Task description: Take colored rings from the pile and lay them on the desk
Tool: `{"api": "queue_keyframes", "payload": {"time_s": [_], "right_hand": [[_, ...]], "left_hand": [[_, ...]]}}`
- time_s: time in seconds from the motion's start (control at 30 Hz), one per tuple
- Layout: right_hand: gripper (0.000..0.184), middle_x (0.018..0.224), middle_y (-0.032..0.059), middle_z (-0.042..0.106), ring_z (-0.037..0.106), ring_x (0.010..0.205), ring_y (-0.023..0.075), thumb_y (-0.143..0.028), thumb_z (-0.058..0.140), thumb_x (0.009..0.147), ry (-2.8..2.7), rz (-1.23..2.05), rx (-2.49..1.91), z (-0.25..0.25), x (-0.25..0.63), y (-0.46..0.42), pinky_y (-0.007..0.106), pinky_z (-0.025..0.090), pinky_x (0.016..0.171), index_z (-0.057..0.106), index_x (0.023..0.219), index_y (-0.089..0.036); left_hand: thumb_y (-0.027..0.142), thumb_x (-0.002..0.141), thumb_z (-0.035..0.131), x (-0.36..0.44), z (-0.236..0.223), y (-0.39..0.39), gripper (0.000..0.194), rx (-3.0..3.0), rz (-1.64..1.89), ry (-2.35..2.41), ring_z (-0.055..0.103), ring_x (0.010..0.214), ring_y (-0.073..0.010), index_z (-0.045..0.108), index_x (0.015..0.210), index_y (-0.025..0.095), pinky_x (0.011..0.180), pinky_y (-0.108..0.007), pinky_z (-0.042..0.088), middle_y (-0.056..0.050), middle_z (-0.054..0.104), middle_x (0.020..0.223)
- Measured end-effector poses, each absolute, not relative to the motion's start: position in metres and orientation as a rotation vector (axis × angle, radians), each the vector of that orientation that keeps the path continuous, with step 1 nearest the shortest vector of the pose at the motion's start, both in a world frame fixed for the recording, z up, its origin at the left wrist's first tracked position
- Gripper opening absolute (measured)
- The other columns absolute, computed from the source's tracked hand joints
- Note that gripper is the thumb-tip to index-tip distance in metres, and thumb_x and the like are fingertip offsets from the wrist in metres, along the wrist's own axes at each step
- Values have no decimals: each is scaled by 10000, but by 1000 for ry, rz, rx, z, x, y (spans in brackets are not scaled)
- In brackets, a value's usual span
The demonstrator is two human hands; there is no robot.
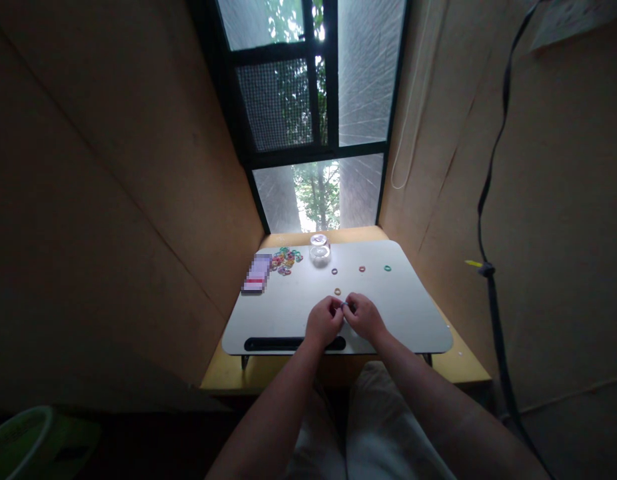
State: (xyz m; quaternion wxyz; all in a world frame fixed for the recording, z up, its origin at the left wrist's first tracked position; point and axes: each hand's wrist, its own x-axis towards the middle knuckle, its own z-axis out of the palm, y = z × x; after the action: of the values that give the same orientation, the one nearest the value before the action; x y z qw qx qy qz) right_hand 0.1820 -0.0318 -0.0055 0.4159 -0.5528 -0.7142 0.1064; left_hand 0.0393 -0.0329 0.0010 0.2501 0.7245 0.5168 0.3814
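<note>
Far left and low, a green plastic basket (43, 427), well apart from the rest. Near the left edge of a white folding table (283, 313), a flat oblong block (257, 273), blurred out, too obscured to name; probably set aside to leave room for the hands. Just beside it, a loose heap of small coloured rings (287, 261), hair-tie-like, gathered together likely for easy picking. Along the near edge, a black slotted strip (273, 344), partly hidden by the left forearm. At the back, a clear jar (319, 253), apparently out of the arms' way. Close to the body, left hand (323, 320) with fingertips pinched on a small bluish ring (344, 305), almost hidden, exact shape hard to tell; held low and near, seemingly for fine control. Beyond, a purple ring (334, 271), and just past the fingertips a yellow ring (337, 291). Farther right, a red ring (362, 269). Meeting the left hand, right hand (363, 317), likewise pinched on the small bluish ring, perhaps to steady it from both sides. Past that, a green ring (387, 268); purple, red and green well spaced in a rough row, as if to tell colours apart. Far right, a knotted black strap (495, 320), hanging down.
</note>
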Motion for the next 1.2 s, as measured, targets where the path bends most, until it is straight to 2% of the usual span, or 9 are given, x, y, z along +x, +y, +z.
{"api": "queue_keyframes", "payload": {"time_s": [1.2], "right_hand": [[96,629,-7,503,450,624,135,-205,509,752,-1783,271,-1380,-3,181,-33,244,331,599,486,660,-195]], "left_hand": [[233,791,517,40,7,-35,113,1972,1014,1429,528,657,-102,608,831,181,617,-226,376,6,626,747]]}}
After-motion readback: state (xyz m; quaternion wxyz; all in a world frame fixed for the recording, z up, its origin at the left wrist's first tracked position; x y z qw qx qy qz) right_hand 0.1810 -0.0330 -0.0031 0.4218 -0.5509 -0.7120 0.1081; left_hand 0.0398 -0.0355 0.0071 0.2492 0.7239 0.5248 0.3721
